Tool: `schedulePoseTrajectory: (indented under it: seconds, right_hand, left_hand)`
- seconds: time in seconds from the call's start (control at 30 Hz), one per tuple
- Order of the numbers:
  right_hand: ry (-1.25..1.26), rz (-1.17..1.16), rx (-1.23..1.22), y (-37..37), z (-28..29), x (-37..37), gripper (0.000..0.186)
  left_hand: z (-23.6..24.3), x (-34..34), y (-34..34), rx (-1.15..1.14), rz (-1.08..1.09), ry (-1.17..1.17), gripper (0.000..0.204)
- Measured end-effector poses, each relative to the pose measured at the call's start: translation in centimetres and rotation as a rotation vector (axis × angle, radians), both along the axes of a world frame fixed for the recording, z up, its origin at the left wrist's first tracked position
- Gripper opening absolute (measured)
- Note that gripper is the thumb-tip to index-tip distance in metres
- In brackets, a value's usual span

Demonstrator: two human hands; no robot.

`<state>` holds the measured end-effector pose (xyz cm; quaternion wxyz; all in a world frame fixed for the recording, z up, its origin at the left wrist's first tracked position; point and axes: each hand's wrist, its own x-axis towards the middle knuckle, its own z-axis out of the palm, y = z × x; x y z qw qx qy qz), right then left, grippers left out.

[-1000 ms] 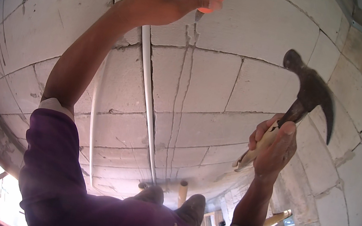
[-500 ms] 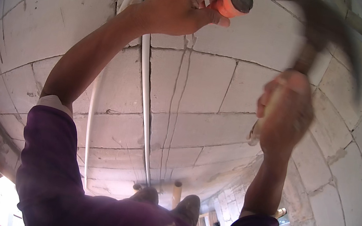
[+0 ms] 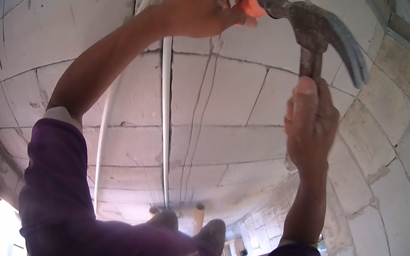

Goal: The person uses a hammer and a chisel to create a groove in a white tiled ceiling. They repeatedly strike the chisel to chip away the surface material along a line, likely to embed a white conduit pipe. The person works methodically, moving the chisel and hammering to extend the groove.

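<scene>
High against the block wall [image 3: 221, 93], my left hand [image 3: 199, 8] is closed round a chisel [image 3: 257, 4] with an orange grip; its far end is hidden behind my fingers and the wall side. My right hand [image 3: 312, 125] grips the handle of a claw hammer [image 3: 310, 24], thumb laid along the shaft. The hammer's face meets the dark butt end of the chisel, and its claw curves away to the right. Two scored lines run down the wall below my left hand.
White pipes [image 3: 164, 90] run down the wall on the left, one set in a groove. Below, my shoes [image 3: 212, 235] stand near a tan pipe stub [image 3: 199, 217]. A side wall [image 3: 394, 172] rises at the right; a bright window opening [image 3: 2, 225] lies lower left.
The hammer has swung left from the upper right onto the end of the chisel, my right hand moving with it. My left hand has barely shifted.
</scene>
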<state>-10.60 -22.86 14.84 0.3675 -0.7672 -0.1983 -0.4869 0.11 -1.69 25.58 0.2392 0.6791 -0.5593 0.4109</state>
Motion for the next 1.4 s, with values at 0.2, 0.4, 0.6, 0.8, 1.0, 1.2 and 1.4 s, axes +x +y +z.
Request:
schedulePoseTrajectory:
  seconds: [0.2,0.4,0.6,0.8,1.0,1.2,1.4]
  right_hand:
    - [-0.058,0.100,0.181,0.7,-0.3,0.1,0.053]
    - [-0.125,0.562,0.471,-0.1,-0.6,-0.8,0.050]
    - [0.013,0.104,0.192,-0.1,-1.0,-2.0,0.048]
    - [-0.009,0.066,0.352,-1.2,-3.9,-5.2,0.059]
    - [0.078,0.108,0.385,-1.7,-5.8,-4.8,0.061]
    - [0.069,0.123,0.402,-1.0,-6.1,-4.8,0.060]
    - [0.065,0.125,0.367,-0.8,-5.9,-4.9,0.059]
  left_hand:
    - [-0.1,0.4,-0.2,0.016,0.029,-0.074,0.035]
    - [-0.2,0.3,-0.2,0.009,0.053,-0.141,0.034]
    - [1.7,1.2,0.8,-0.113,0.181,0.009,0.027]
    - [6.3,-1.3,4.3,-0.303,-0.462,0.069,0.027]
    - [2.1,-0.1,3.5,-0.078,-0.417,0.053,0.024]
    - [0.4,0.2,3.4,-0.047,-0.088,-0.018,0.028]
    - [0.1,0.4,3.4,0.026,0.002,-0.089,0.032]
